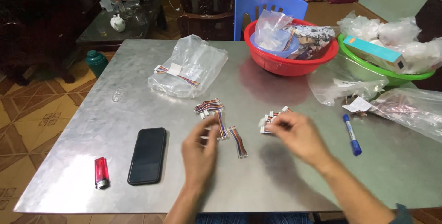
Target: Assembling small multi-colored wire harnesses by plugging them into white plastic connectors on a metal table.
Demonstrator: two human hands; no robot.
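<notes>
A grey metal table fills the view. At its far right stand a red basin stuffed with plastic bags and, beside it, a green basin holding a teal box. A clear plastic bag with wire pieces inside lies at far centre-left. A black phone lies face-up near the front left, with a red lighter just beside it, and a blue marker lies to the right. The right hand pinches a small cluster of white-plugged wire connectors between its fingertips, just above the table. The left hand is blurred; it seems loosely curled with fingertips touching loose multicoloured ribbon wires at table centre, though whether it grips any I cannot tell.
</notes>
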